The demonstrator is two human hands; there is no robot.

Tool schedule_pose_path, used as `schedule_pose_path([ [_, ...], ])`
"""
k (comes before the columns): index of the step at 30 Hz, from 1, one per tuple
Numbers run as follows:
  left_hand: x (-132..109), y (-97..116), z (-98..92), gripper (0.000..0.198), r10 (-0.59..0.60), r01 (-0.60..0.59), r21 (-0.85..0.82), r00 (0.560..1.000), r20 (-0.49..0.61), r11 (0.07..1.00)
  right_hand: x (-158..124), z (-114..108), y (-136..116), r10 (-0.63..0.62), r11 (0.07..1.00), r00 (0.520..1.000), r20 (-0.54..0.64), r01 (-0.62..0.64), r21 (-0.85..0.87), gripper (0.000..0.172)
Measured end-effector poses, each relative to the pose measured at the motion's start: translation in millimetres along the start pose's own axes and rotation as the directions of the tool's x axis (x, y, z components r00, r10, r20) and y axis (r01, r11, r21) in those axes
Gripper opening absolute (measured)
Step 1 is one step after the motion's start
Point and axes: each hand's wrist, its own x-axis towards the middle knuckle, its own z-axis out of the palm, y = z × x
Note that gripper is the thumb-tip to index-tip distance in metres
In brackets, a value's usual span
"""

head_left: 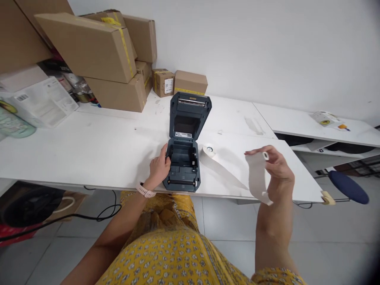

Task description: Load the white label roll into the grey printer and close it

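A dark grey label printer (pixel 184 150) sits open on the white table (pixel 89 150), its lid tipped back and its roll bay bare. My left hand (pixel 159 168) rests against the printer's left side, fingers curled onto its edge. My right hand (pixel 274 168) is raised over the table's right part and pinches the loose end of a white paper strip (pixel 257 178). The strip runs back down to a small paper roll (pixel 208 150) lying on the table just right of the printer.
Cardboard boxes (pixel 97 51) are stacked at the back left, with two small boxes (pixel 178 82) behind the printer. White packets (pixel 38 101) lie at far left. A lower shelf (pixel 314 126) and a blue stool (pixel 348 186) stand at right. Cables (pixel 97 213) hang under the table.
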Motion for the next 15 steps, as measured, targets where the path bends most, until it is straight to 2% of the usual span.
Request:
schedule_pose_path([
  [2, 0.1, 0.6, 0.0, 0.063, -0.010, 0.010, 0.020, 1.000, 0.007, 1.000, 15.3, -3.1, 10.1, 0.067, 0.996, 0.992, 0.109, -0.073, 0.047, 0.037],
  [4, 0.0, 1.1, -0.8, 0.062, -0.012, 0.012, 0.028, 1.000, 0.014, 1.000, 34.9, 2.1, 19.7, 0.154, 0.987, 0.960, 0.233, -0.161, 0.011, 0.034],
  [6, -0.2, 1.9, -2.2, 0.061, -0.016, 0.015, 0.026, 1.000, 0.020, 1.000, 52.6, 12.0, 29.7, 0.217, 0.976, 0.926, 0.309, -0.217, -0.036, 0.033],
  [8, -0.3, 2.5, -3.7, 0.061, -0.019, 0.018, 0.023, 0.999, 0.026, 1.000, 64.9, 23.7, 39.2, 0.250, 0.968, 0.907, 0.340, -0.241, -0.070, 0.033],
  [11, 0.3, 2.2, -4.5, 0.060, -0.022, 0.022, 0.018, 0.999, 0.034, 1.000, 73.5, 39.5, 49.6, 0.270, 0.962, 0.902, 0.336, -0.262, -0.070, 0.036],
  [15, 1.4, -0.4, -2.3, 0.060, -0.010, 0.011, -0.014, 1.000, 0.024, 1.000, 75.8, 46.3, 52.5, 0.257, 0.966, 0.900, 0.351, -0.228, -0.122, 0.038],
])
